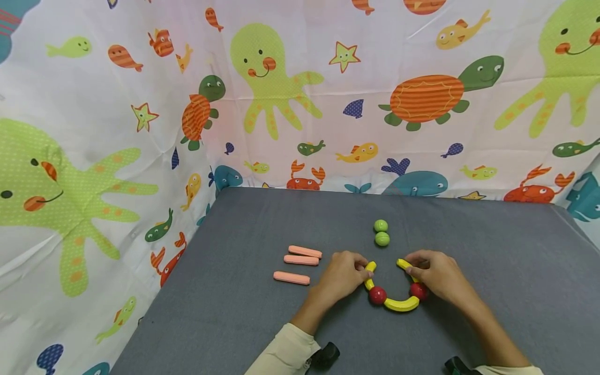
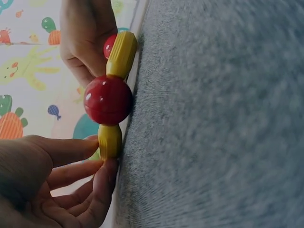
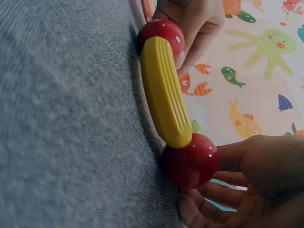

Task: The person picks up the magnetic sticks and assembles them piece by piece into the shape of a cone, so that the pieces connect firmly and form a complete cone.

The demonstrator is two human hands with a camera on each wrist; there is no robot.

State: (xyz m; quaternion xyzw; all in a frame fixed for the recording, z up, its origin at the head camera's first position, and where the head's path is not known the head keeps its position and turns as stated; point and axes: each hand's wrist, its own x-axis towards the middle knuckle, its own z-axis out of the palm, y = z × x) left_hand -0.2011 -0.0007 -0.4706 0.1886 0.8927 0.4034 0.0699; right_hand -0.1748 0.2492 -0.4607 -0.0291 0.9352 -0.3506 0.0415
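A U-shaped chain of magnetic-toy-like pieces lies on the grey table: a curved yellow stick [image 1: 401,304] along the near side, a red ball [image 1: 377,295] at its left end and another red ball [image 1: 419,290] at its right. From each ball a further curved yellow stick reaches away from the person. My left hand [image 1: 342,273] pinches the left yellow stick [image 2: 110,141] between thumb and fingers. On the other side my right hand [image 1: 440,273] pinches the right yellow stick [image 1: 402,263]; in the right wrist view that stick is mostly hidden behind the ball.
Two green balls [image 1: 382,232] stand beyond the chain, one behind the other. Several pink sticks, including a near one [image 1: 291,277], lie left of my left hand. A sea-animal-print curtain [image 1: 328,104] hangs behind the grey table [image 1: 225,312] and along its left side.
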